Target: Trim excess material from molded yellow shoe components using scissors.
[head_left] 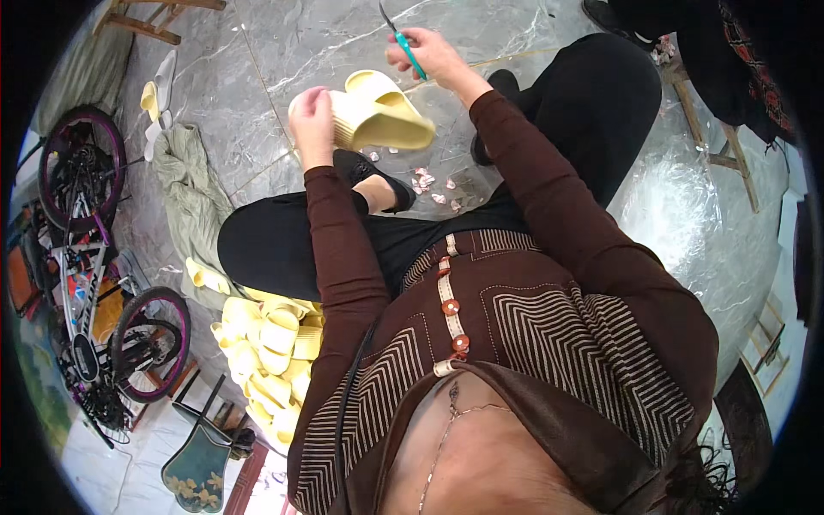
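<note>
Slipper point(395, 130): pale yellow, with a ribbed part toward its left end; it is held up over the grey marble floor point(287, 51), in front of the seated wearer's body. A second yellow shape shows just behind it, and I cannot tell whether that is part of the same slipper or another one.
Left hand point(314, 120): fingers closed around the ribbed end of the slipper, thumb side up.
Right hand point(436, 60): fingers folded around a small knife point(401, 39), gripping its teal handle; the dark, curved tip points up and away.
Gap: the knife is above and to the right of the slipper, near it but not touching.
Scraps point(422, 182): small pinkish-white crumpled bits scattered on the floor, near a black shoe point(399, 194).
Slipper heap point(273, 343): many yellow slippers piled beside the left elbow; a grey-green cloth point(187, 172) lies ahead of it, and a bicycle point(86, 275) is at the far left.
Step in hand: seemingly handling or checking one slipper, with the knife held ready; no cutting is visible.
Next move: if trimming is intended, it would call for a steady left grip, the edge turned into view, and the blade brought in clear of the left fingers.
</note>
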The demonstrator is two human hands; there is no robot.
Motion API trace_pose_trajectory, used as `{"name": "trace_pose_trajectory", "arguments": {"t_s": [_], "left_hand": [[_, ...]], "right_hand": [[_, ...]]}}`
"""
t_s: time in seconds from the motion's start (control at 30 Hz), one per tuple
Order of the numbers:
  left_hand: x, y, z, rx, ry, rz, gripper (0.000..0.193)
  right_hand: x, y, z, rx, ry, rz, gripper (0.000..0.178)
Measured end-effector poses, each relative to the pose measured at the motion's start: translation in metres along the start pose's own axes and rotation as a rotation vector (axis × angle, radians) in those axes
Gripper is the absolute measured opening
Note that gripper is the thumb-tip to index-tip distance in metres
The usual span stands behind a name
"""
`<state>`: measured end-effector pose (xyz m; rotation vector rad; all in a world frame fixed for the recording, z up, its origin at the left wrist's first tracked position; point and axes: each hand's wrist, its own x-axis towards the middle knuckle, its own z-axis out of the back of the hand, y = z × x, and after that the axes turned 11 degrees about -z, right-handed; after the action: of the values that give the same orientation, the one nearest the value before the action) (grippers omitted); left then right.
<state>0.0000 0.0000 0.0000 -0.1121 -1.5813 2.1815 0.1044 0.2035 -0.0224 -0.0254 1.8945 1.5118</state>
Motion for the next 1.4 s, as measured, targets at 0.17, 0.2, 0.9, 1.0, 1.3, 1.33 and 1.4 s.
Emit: {"name": "trace_pose_trajectory", "arguments": {"t_s": [0.17,0.2,0.9,1.0,1.3,1.33,1.4], "left_hand": [[-0.027,-0.046,-0.031,0.331,0.633,-0.435,0.012],[-0.035,-0.044,-0.035,0.330,0.619,-0.427,0.012],[-0.102,0.164,-0.073,0.802,1.204,0.087,0.031],[-0.043,0.128,-0.078,0.646,0.690,0.370,0.030],[0.043,0.154,-0.060,0.712,0.642,0.278,0.064],[0.043,0.150,-0.062,0.728,0.720,0.266,0.066],[0.048,0.150,-0.065,0.745,0.789,0.253,0.068]], "right_hand": [[-0.017,0.032,-0.007,-0.412,0.020,0.359,0.048],[-0.019,0.032,-0.012,-0.536,0.088,0.373,0.046],[0.033,-0.030,0.046,-0.206,-0.891,0.305,0.038],[0.038,-0.048,0.057,-0.052,-0.901,0.191,0.042],[0.008,-0.042,0.011,0.112,-0.714,-0.062,0.040],[0.002,-0.032,0.009,0.228,-0.668,-0.128,0.039],[-0.001,-0.025,0.013,0.223,-0.688,-0.125,0.038]]}}
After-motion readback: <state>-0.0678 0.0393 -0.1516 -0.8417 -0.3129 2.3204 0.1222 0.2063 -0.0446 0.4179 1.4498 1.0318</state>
